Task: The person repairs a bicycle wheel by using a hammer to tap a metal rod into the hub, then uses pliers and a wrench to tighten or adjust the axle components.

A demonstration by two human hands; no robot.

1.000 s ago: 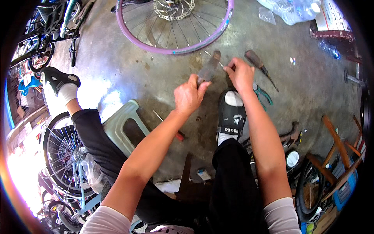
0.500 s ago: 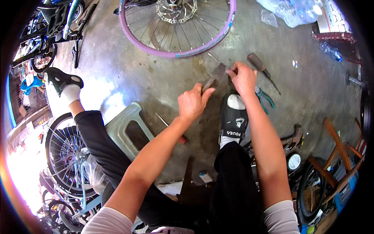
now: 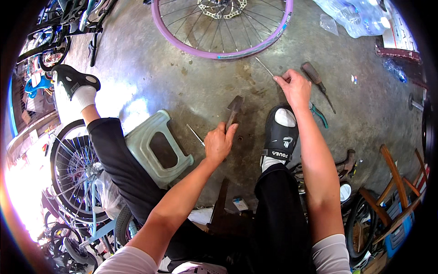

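My left hand (image 3: 218, 143) is closed round the handle of a short tool with a broad, flat, dark head (image 3: 235, 103), held over the floor. I cannot make out the tool's exact kind. Further right and forward, the fingertips of my right hand (image 3: 295, 89) pinch a thin metal rod (image 3: 264, 66) that slants up toward a purple bicycle wheel rim (image 3: 221, 56). Just right of that hand lies a dark-handled screwdriver (image 3: 313, 76). Pliers with green grips (image 3: 320, 116) lie partly hidden by my right forearm. Beside my left hand is a thin metal shaft (image 3: 195, 134).
A grey-green plastic stool (image 3: 137, 141) stands by my left leg. My shoe (image 3: 279, 134) is planted near the pliers. Wrapped plastic bottles (image 3: 353, 16) lie far right, a hammer (image 3: 350, 160) and a wooden frame (image 3: 393, 176) nearer. Bicycles (image 3: 75, 171) crowd the left.
My left hand has drawn the flat-headed tool back toward me, away from the rod. My right hand keeps its pinch on the rod. The whole view has shifted slightly.
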